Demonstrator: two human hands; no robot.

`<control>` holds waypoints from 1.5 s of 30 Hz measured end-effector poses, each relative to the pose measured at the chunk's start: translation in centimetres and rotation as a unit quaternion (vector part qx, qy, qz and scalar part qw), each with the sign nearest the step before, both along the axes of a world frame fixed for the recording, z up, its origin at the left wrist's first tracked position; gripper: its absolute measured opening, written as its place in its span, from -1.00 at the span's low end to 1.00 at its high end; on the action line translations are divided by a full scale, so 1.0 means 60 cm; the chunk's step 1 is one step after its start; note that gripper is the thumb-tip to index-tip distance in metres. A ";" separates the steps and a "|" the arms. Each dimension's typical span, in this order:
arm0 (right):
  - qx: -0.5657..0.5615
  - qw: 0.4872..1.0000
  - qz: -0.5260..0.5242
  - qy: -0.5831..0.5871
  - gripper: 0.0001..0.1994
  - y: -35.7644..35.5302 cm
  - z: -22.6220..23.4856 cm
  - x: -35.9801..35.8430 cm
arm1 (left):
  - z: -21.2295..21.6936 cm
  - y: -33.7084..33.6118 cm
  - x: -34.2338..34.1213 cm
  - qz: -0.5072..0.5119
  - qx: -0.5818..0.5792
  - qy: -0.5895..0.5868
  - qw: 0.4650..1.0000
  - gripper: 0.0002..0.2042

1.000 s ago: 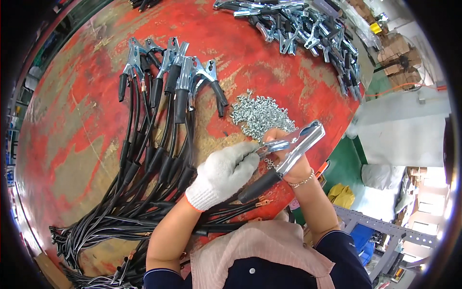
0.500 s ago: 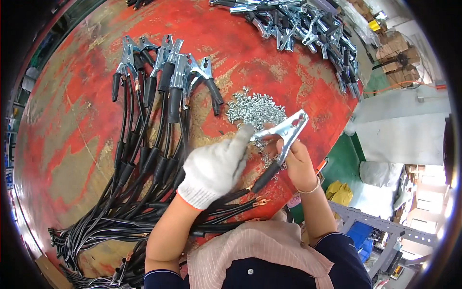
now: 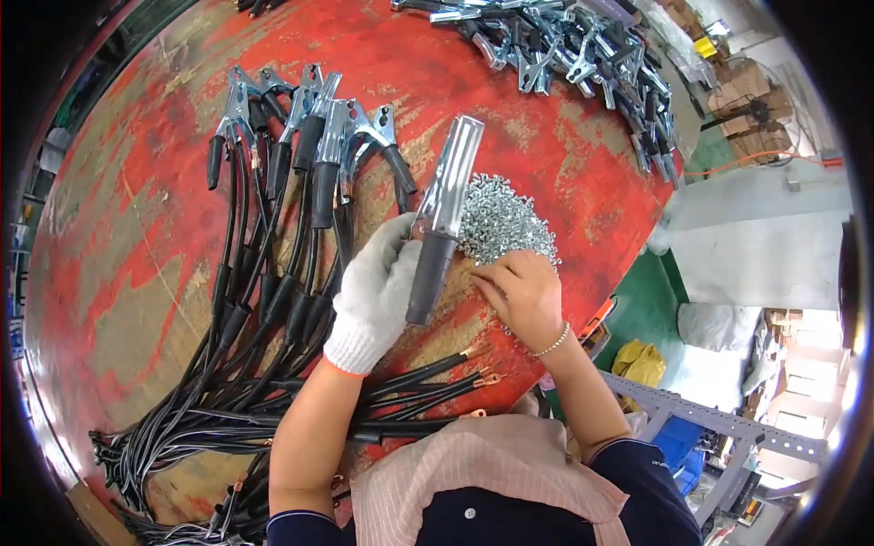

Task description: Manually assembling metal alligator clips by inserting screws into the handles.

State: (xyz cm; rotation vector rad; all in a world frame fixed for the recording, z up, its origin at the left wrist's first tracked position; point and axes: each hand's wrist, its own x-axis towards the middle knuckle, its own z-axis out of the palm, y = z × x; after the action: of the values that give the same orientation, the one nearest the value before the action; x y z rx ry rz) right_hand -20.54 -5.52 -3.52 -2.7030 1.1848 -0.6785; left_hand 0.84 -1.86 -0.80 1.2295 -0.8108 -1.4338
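Observation:
My left hand (image 3: pixel 371 296), in a white knit glove, grips a silver metal battery clamp (image 3: pixel 458 164) with a black handle sleeve, its jaw end pointing up and away from me. My bare right hand (image 3: pixel 528 296) is at the near edge of a heap of small silver screws (image 3: pixel 510 218), thumb and forefinger drawn together in a pinch. Whatever lies between those fingertips is too small to make out. Left of the gloved hand, several clamps (image 3: pixel 330 150) lie joined to black cables (image 3: pixel 293 259).
A large pile of loose clamps (image 3: pixel 583 64) covers the far right of the worn red tabletop (image 3: pixel 583 168). Cable ends with copper lugs (image 3: pixel 489 379) lie near my body. Beyond the right edge are a yellow bag (image 3: pixel 640 364) and a grey metal frame (image 3: pixel 710 409).
The clamp has moved left into my gloved hand and turned more upright. My right hand has let go of it and shifted left to the screw heap.

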 end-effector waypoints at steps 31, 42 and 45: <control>-0.012 0.980 0.041 -0.195 -0.75 -0.040 0.075 0.078 | -0.008 0.011 -0.014 -0.049 -0.019 -0.172 0.984 -0.64; -0.013 0.980 0.013 -0.196 -0.78 -0.034 0.070 0.080 | -0.019 0.010 -0.012 -0.043 -0.057 -0.163 0.984 -0.65; 0.000 0.977 0.007 -0.213 -0.78 -0.032 0.066 0.078 | 0.001 0.011 -0.010 -0.056 -0.034 -0.176 0.982 -0.64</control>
State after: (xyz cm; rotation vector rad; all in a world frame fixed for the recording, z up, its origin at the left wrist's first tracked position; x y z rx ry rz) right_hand -15.85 -7.42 0.44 -2.3853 1.0505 -1.1793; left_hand 0.24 -1.22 -0.75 1.4258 -1.1743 -1.2809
